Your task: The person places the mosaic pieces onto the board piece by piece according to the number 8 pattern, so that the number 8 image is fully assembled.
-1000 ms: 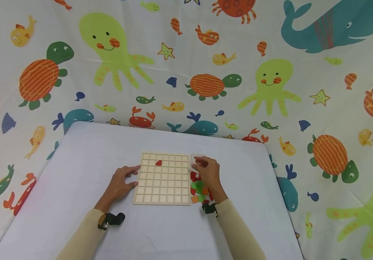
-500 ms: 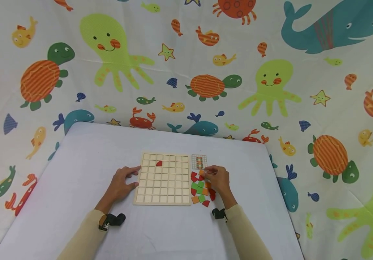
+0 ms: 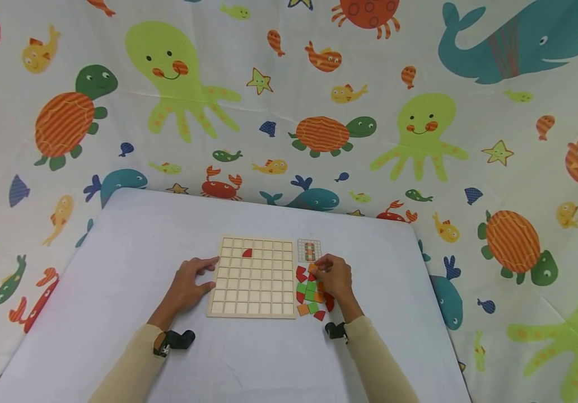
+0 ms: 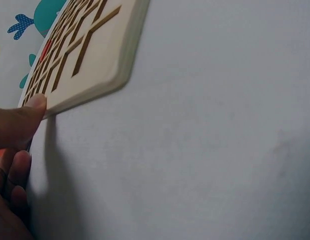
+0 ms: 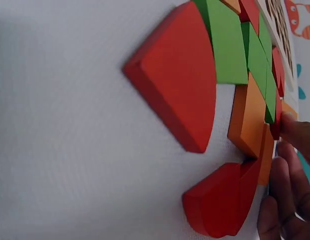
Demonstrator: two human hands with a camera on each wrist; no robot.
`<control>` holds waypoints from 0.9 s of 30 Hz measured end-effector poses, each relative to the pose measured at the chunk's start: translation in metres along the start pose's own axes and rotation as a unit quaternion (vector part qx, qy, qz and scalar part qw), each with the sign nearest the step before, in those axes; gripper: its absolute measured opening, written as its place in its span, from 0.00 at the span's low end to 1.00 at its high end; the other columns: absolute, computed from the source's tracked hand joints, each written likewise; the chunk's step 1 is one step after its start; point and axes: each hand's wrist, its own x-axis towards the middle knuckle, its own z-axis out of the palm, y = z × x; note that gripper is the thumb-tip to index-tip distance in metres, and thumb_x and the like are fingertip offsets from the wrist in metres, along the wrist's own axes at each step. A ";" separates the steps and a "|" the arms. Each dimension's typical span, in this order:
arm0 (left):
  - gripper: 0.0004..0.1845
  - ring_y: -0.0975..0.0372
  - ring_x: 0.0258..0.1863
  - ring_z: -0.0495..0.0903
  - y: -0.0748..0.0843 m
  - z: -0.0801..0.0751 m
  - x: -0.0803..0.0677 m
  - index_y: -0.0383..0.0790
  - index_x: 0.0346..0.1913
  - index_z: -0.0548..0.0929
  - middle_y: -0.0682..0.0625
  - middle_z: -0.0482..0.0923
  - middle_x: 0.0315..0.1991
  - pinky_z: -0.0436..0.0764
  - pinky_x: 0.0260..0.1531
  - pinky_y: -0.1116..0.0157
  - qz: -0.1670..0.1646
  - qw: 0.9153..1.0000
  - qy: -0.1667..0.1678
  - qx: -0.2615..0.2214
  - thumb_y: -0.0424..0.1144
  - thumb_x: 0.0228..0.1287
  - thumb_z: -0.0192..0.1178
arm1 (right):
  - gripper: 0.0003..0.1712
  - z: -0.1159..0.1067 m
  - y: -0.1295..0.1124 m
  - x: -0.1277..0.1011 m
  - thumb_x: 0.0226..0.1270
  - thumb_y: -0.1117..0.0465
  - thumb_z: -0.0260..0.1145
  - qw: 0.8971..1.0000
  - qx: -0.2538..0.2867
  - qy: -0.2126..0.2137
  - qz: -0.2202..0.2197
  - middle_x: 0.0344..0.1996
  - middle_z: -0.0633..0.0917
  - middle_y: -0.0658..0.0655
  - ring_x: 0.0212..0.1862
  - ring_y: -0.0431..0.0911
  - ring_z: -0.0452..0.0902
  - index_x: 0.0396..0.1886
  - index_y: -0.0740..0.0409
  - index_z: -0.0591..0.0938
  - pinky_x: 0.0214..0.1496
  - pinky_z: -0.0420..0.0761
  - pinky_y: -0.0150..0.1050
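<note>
A wooden grid board (image 3: 251, 316) lies on the white table with one red quarter-circle piece (image 3: 247, 253) in an upper cell. At the board's left edge is my left hand (image 3: 186, 284), thumb (image 4: 37, 101) touching the rim and fingers loosely bent. My right hand (image 3: 336, 277) is over the upper end of the loose pieces. Its thumb and index finger pinch an orange square tile (image 3: 311, 267), partly hidden by the fingers. Beside the thumb, in the right wrist view, sits a red piece (image 5: 277, 120). Green tiles (image 5: 230, 45) lie close by.
A small printed pattern card (image 3: 310, 251) lies right of the board, above the pieces. Several red, green and orange pieces crowd along the board's right side, including a red quarter circle (image 5: 177, 80). A sea-animal cloth (image 3: 289, 84) hangs behind the table.
My right hand has drawn back from the card, uncovering it, and come down to the orange tile at the top of the pieces. The left hand stays at the board's edge.
</note>
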 end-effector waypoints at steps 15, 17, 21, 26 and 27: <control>0.37 0.53 0.51 0.73 -0.001 0.001 0.002 0.41 0.74 0.78 0.45 0.84 0.52 0.72 0.53 0.53 0.000 1.000 0.005 0.002 0.27 0.60 0.74 | 0.04 0.007 -0.026 0.000 0.68 0.61 0.77 0.991 0.128 -0.022 -0.036 0.39 0.90 0.54 0.42 0.49 0.81 0.41 0.50 0.93 0.39 0.84 0.36; 0.37 0.53 0.51 0.72 -0.001 0.001 0.002 0.41 0.74 0.78 0.45 0.84 0.53 0.72 0.53 0.52 0.002 1.000 0.003 0.001 0.27 0.60 0.73 | 0.04 0.011 -0.034 0.002 0.67 0.61 0.77 0.990 0.131 -0.027 -0.048 0.39 0.90 0.53 0.41 0.48 0.81 0.40 0.51 0.93 0.39 0.84 0.34; 0.36 0.53 0.50 0.73 -0.001 0.000 0.001 0.40 0.73 0.78 0.44 0.83 0.52 0.72 0.53 0.52 0.005 1.000 0.002 0.000 0.27 0.60 0.73 | 0.03 0.023 -0.049 0.006 0.66 0.61 0.78 0.990 0.117 -0.034 -0.075 0.37 0.91 0.53 0.37 0.46 0.81 0.38 0.52 0.93 0.39 0.81 0.36; 0.36 0.53 0.51 0.73 -0.001 0.000 0.001 0.40 0.74 0.78 0.44 0.84 0.52 0.73 0.54 0.52 0.002 1.000 0.001 0.004 0.27 0.60 0.74 | 0.03 0.040 -0.063 0.009 0.65 0.60 0.79 0.989 0.091 -0.044 -0.105 0.34 0.90 0.51 0.35 0.45 0.80 0.37 0.52 0.93 0.37 0.80 0.37; 0.36 0.53 0.51 0.73 -0.002 0.000 0.000 0.41 0.74 0.78 0.44 0.84 0.53 0.73 0.54 0.52 0.002 1.000 0.001 0.005 0.27 0.60 0.74 | 0.03 0.044 -0.065 0.010 0.65 0.59 0.79 0.989 0.090 -0.048 -0.109 0.33 0.90 0.51 0.35 0.45 0.79 0.37 0.52 0.93 0.37 0.79 0.37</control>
